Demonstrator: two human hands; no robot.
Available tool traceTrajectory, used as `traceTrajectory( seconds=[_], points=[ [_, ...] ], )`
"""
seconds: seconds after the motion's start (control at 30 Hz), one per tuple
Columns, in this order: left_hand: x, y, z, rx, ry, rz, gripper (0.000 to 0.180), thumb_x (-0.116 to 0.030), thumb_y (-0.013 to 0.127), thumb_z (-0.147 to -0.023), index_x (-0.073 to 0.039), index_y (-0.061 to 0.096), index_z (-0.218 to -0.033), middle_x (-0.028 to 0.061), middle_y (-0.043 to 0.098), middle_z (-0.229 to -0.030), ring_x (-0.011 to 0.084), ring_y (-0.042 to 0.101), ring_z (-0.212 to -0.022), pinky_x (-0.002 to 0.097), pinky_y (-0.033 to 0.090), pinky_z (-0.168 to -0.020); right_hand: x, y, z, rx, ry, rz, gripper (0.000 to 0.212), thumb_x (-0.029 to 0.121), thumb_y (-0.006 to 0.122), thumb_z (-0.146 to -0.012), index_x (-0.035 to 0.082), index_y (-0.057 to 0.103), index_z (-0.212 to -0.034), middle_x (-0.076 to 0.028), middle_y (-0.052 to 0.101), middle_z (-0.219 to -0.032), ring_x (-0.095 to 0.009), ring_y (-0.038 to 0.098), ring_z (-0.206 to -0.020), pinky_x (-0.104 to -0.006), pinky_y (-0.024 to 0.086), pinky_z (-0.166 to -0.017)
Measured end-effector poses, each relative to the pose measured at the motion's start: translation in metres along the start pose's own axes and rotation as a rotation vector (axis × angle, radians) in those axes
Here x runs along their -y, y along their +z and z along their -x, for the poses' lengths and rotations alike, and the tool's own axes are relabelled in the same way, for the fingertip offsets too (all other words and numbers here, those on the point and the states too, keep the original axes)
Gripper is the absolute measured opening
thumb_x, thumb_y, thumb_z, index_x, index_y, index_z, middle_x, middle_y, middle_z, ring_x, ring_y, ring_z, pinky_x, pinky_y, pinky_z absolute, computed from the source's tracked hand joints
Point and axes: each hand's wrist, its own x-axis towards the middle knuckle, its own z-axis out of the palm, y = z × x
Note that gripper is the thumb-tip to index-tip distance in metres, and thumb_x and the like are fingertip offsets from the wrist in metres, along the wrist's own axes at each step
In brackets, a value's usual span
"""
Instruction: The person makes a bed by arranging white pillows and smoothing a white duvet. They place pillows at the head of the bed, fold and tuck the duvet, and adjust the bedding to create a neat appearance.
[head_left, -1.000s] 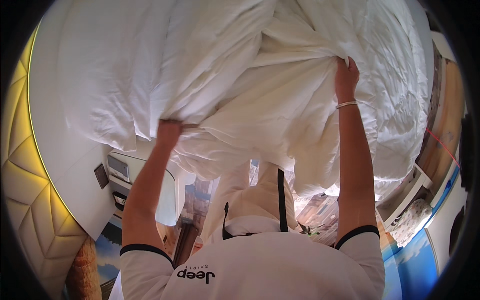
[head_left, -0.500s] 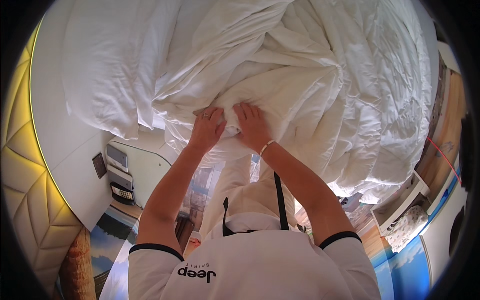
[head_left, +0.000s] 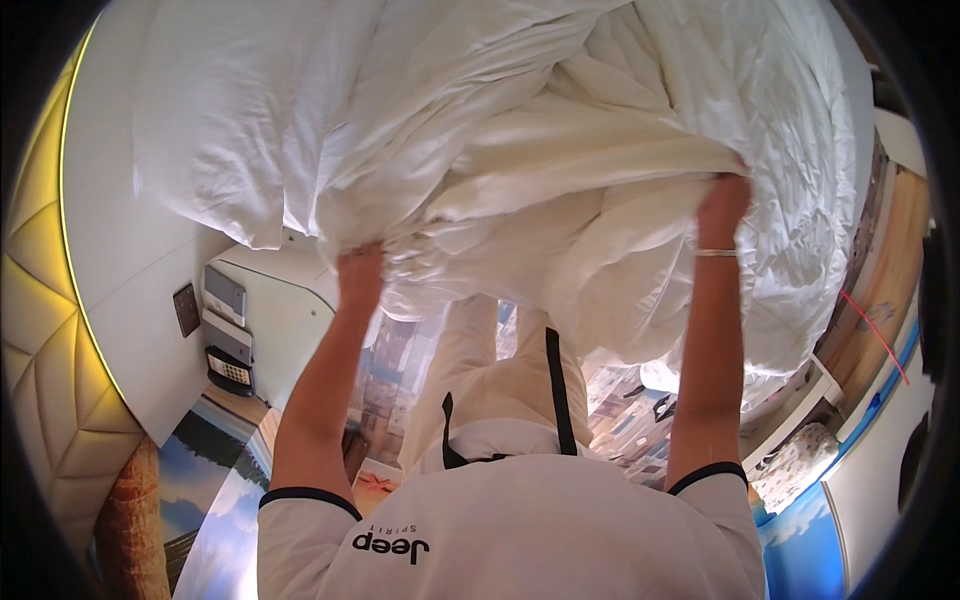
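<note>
Fingers (head_left: 362, 252) clenched on white bedding (head_left: 560, 195), smooth, creased, loosely bunched

Both hands (head_left: 361, 275) gripping white duvet (head_left: 580, 200), set well apart

The left hand, blurred, grips the near edge of the duvet; fabric bunches beside its fingers. The right hand (head_left: 725, 205), also blurred, is placed farther forward and grips a fold, with a stretched ridge of cloth running leftward from it. A pale bracelet (head_left: 716, 252) circles the right wrist. The duvet is heavily creased and overhangs the near side, above the wearer's light trousers (head_left: 500, 370). At left: a padded wall panel (head_left: 65, 370) edged with yellow light, and a dark keypad telephone (head_left: 230, 370) beside a pale cabinet (head_left: 285, 300). At right: a thin red cord (head_left: 878, 338).
</note>
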Motion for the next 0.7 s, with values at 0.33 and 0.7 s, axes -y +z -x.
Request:
traceTrajectory(
  seconds=[0.33, 0.7],
  points=[
    [0.042, -0.014, -0.037, -0.048, -0.275, 0.087, 0.041, -0.017, 0.062, -0.083, -0.005, 0.055, -0.121, 0.0159, 0.062, -0.113, 0.0374, 0.058, -0.104, 0.0454, 0.046, -0.091, -0.114, -0.130, -0.033, 0.078, -0.190, 0.984, 0.017, 0.015, 0.051, -0.088, 0.005, 0.063, -0.094, -0.016, 0.066, -0.086, -0.031, 0.061, -0.074, -0.0419, 0.049, -0.071],
    [-0.234, -0.091, -0.174, 0.051, -0.178, 1.314, 0.048, -0.028, 0.067, -0.088, 0.004, 0.057, -0.122, 0.0180, 0.062, -0.120, 0.0267, 0.057, -0.109, 0.0370, 0.045, -0.090, -0.069, -0.037, 0.111, 0.230, 0.068, 0.241, 0.049, 0.028, 0.078, -0.079, 0.000, 0.060, -0.115, -0.014, 0.066, -0.111, -0.025, 0.063, -0.100, -0.0374, 0.050, -0.087]
  ],
)
